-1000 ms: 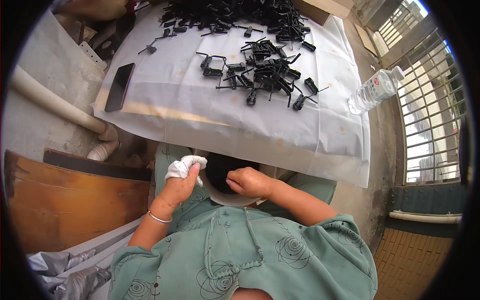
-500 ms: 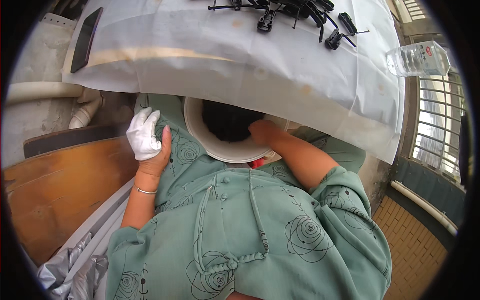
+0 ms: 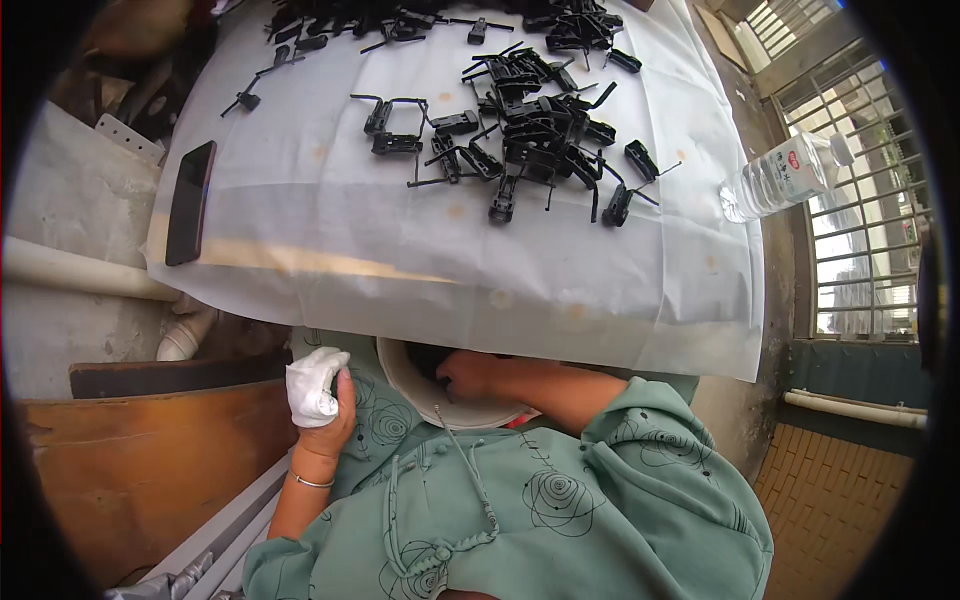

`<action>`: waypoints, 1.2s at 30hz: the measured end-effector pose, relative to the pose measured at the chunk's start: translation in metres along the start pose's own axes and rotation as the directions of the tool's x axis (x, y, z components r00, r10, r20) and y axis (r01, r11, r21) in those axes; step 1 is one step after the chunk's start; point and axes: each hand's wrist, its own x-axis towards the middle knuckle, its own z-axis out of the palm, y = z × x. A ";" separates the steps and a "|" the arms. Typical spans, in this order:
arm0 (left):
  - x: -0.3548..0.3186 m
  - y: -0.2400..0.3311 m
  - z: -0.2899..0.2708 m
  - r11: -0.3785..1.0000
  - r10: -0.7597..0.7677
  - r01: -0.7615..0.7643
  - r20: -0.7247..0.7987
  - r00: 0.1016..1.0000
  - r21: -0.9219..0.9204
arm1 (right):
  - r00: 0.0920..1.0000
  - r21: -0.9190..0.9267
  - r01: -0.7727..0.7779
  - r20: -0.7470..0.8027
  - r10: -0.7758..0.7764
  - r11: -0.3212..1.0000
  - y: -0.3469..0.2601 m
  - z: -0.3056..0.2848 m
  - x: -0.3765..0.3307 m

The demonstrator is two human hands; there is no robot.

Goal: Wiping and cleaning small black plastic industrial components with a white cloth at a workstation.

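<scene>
Our left hand (image 3: 322, 420) has its fingers clamped around a bunched white glove (image 3: 312, 385) beside our lap. Our right hand (image 3: 465, 375) reaches into the white bowl (image 3: 400, 375) under the desk (image 3: 400, 260) edge; we cannot tell how its fingers sit. Black plastic clips (image 3: 530, 130) lie heaped on the desk's white cover, with a phone (image 3: 190, 202) and water bottle (image 3: 780, 178).

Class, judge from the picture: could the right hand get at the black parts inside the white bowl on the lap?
Probably yes: the right hand already reaches into the white bowl, with nothing blocking the opening.
</scene>
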 end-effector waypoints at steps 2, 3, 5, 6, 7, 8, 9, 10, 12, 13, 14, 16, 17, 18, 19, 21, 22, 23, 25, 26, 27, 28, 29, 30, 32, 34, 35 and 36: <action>0.010 0.024 -0.006 0.885 -0.309 0.334 0.127 0.942 -0.324 | 0.976 0.218 0.118 -0.205 -0.073 0.969 -0.026 -0.021 -0.011; 0.015 0.035 -0.010 0.559 -0.518 0.633 0.370 0.771 -0.535 | 0.912 0.416 0.285 -0.395 -0.110 0.864 -0.044 -0.037 -0.021; 0.025 0.047 -0.014 0.444 -0.460 0.653 0.469 0.754 -0.614 | 0.689 0.073 0.460 -0.658 -0.304 0.885 -0.082 -0.076 -0.054; 0.030 0.058 -0.013 0.233 -0.364 0.605 0.509 0.780 -0.761 | 0.675 0.042 0.464 -0.664 -0.322 0.885 -0.091 -0.091 -0.067; 0.034 0.069 -0.016 0.001 -0.262 0.528 0.509 0.820 -0.849 | 0.597 -0.207 0.408 -0.676 -0.432 0.889 -0.101 -0.107 -0.076; 0.040 0.082 -0.025 -0.124 -0.207 0.508 0.523 0.827 -0.852 | 0.522 -0.440 0.321 -0.657 -0.544 0.839 -0.109 -0.117 -0.082; 0.050 0.090 -0.027 -0.107 -0.199 0.488 0.500 0.843 -0.866 | 0.506 -0.466 0.319 -0.652 -0.564 0.825 -0.111 -0.123 -0.086; 0.062 0.097 -0.027 -0.111 -0.140 0.461 0.473 0.870 -0.881 | 0.461 -0.429 0.354 -0.693 -0.554 0.831 -0.110 -0.128 -0.089; 0.079 0.113 -0.029 -0.151 -0.055 0.427 0.438 0.897 -0.892 | 0.414 -0.302 0.497 -0.741 -0.528 0.813 -0.105 -0.140 -0.098; 0.084 0.118 -0.029 -0.135 -0.053 0.411 0.421 0.905 -0.901 | 0.399 -0.322 0.503 -0.737 -0.546 0.802 -0.102 -0.145 -0.103; 0.089 0.121 -0.028 -0.062 -0.040 0.397 0.399 0.916 -0.916 | 0.371 -0.256 0.578 -0.764 -0.529 0.775 -0.099 -0.148 -0.108; 0.093 0.131 -0.029 0.047 -0.074 0.397 0.393 0.916 -0.917 | 0.389 -0.119 0.656 -0.793 -0.469 0.745 -0.093 -0.146 -0.115; 0.097 0.133 -0.027 0.053 -0.083 0.396 0.391 0.917 -0.917 | 0.385 -0.118 0.664 -0.792 -0.474 0.738 -0.090 -0.146 -0.117; 0.099 0.135 -0.024 0.081 -0.065 0.369 0.365 0.929 -0.926 | 0.357 -0.115 0.673 -0.815 -0.457 0.731 -0.089 -0.146 -0.120; 0.100 0.137 -0.021 0.108 -0.048 0.344 0.341 0.939 -0.933 | 0.331 -0.109 0.680 -0.837 -0.436 0.725 -0.090 -0.145 -0.122; 0.104 0.145 -0.013 0.164 -0.040 0.278 0.275 0.961 -0.946 | 0.299 -0.118 0.637 -0.873 -0.386 0.762 -0.092 -0.145 -0.125; 0.107 0.148 -0.009 0.217 -0.015 0.206 0.208 0.978 -0.954 | 0.259 -0.130 0.583 -0.906 -0.336 0.802 -0.091 -0.145 -0.126; 0.109 0.149 -0.007 0.215 -0.025 0.212 0.212 0.977 -0.953 | 0.267 -0.122 0.586 -0.905 -0.333 0.801 -0.088 -0.145 -0.126; 0.113 0.151 -0.003 0.266 -0.174 0.327 0.289 0.942 -0.907 | 0.173 -0.213 0.470 -0.930 -0.326 0.857 -0.081 -0.142 -0.124; 0.116 0.154 -0.002 0.329 -0.163 0.270 0.227 0.960 -0.905 | 0.145 -0.159 0.476 -0.956 -0.256 0.865 -0.082 -0.140 -0.125; 0.117 0.154 -0.002 0.328 -0.167 0.278 0.234 0.958 -0.903 | 0.148 -0.151 0.478 -0.957 -0.249 0.865 -0.083 -0.139 -0.125; 0.117 0.153 -0.002 0.363 -0.144 0.262 0.224 0.964 -0.894 | 0.160 -0.055 0.473 -0.976 -0.147 0.879 -0.082 -0.138 -0.126; 0.116 0.152 -0.002 0.396 -0.119 0.245 0.215 0.969 -0.885 | 0.170 0.042 0.467 -0.985 -0.043 0.883 -0.082 -0.138 -0.126; 0.116 0.153 0.000 0.404 -0.045 0.217 0.217 0.975 -0.889 | 0.181 0.132 0.519 -0.983 0.043 0.844 -0.084 -0.138 -0.125; 0.115 0.155 -0.002 0.361 -0.022 0.252 0.262 0.965 -0.898 | 0.296 0.283 0.603 -0.947 0.121 0.746 -0.080 -0.141 -0.125; 0.113 0.154 -0.001 0.316 -0.006 0.284 0.298 0.955 -0.905 | 0.513 0.494 0.627 -0.844 0.158 0.602 -0.070 -0.145 -0.125; 0.112 0.152 0.001 0.412 -0.034 0.227 0.234 0.972 -0.882 | 0.516 0.497 0.625 -0.842 0.158 0.602 -0.067 -0.149 -0.130; 0.111 0.150 0.002 0.507 -0.056 0.172 0.167 0.984 -0.845 | 0.533 0.435 0.531 -0.839 0.113 0.727 -0.067 -0.152 -0.135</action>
